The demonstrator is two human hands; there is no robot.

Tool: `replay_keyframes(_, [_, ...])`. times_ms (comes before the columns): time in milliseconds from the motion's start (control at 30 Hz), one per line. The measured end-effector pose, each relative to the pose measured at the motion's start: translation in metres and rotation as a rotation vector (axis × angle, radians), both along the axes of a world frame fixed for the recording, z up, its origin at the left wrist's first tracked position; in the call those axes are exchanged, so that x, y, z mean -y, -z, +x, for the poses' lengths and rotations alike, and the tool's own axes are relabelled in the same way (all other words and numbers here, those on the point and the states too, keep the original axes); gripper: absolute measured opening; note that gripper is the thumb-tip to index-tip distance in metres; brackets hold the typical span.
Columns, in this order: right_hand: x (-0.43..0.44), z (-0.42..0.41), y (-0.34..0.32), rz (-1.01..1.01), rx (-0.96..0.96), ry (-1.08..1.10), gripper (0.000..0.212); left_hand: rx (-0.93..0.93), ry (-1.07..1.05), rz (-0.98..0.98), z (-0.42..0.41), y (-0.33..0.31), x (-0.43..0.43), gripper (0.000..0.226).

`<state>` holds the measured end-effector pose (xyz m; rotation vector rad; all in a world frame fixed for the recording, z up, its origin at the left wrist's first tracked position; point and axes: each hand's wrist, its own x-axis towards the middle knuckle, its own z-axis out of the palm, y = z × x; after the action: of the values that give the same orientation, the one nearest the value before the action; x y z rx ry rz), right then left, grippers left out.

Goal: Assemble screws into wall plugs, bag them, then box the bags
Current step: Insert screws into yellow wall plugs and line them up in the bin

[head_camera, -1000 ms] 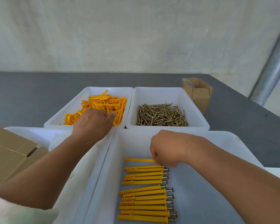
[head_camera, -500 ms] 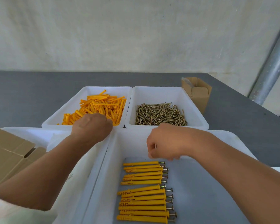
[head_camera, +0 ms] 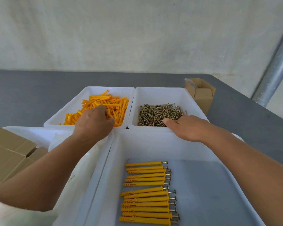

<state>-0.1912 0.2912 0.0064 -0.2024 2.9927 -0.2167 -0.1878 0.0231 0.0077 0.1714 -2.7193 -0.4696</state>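
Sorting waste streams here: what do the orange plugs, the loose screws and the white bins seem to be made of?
Orange plugs: moulded plastic, it seems; matte, evenly coloured through, no glint.
Loose screws: metal with a yellowish, brassy plating that catches light; the base metal cannot be told.
White bins: likely plastic; smooth, slightly translucent walls with rounded rims.

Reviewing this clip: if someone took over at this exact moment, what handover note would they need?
Left hand: down among the plugs in the plug bin; its fingers are hidden, so the grip is unclear.
Right hand: over the near rim of the screw bin, thumb out straight, reaching at the screws; nothing seen held.
Done: a row of assembled plugs lies in the near tray.
To do: assemble more, bag them, box the bags. No filled bag is visible. A small open box stands right of the screw bin.
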Motion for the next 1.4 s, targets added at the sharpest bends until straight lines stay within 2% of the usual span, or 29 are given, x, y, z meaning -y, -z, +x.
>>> replay_keyframes(100, [0.000,-0.004,0.002,0.013,0.016,0.014,0.068,-0.028,0.034,-0.004,0.001,0.000,-0.002,0.017])
replay_keyframes(367, [-0.001,-0.010,0.004,-0.008,0.065,0.030,0.058,-0.102,0.068,0.089,0.001,0.002,-0.003,0.012])
replay_keyframes(500, [-0.001,-0.012,0.005,0.007,0.073,0.064,0.062,-0.143,0.044,0.144,0.000,0.000,-0.003,0.012])
replay_keyframes(667, [-0.001,-0.013,0.002,-0.010,0.129,0.108,0.089,-0.231,0.035,0.206,0.001,-0.005,-0.002,0.015])
replay_keyframes(833, [0.001,-0.011,0.000,-0.015,0.151,0.105,0.088,-0.405,0.030,0.267,0.000,-0.011,-0.002,0.018])
replay_keyframes(933, [0.002,-0.009,-0.002,-0.030,0.168,0.113,0.088,-0.462,0.051,0.414,0.001,-0.019,-0.004,0.020])
replay_keyframes(1000, [0.002,-0.009,-0.003,-0.048,0.184,0.120,0.089,-0.433,0.098,0.656,0.002,-0.024,-0.006,0.014])
replay_keyframes(1100, [0.003,-0.009,-0.004,-0.077,0.208,0.128,0.090,-0.225,0.220,1.099,0.008,-0.029,-0.017,0.014])
replay_keyframes(1200, [0.004,-0.009,-0.004,-0.074,0.215,0.126,0.092,-0.035,0.327,1.140,0.018,-0.025,-0.030,0.015])
replay_keyframes(1400, [0.002,-0.009,-0.004,-0.123,0.235,0.136,0.092,0.181,0.455,1.076,0.027,-0.018,-0.046,0.008])
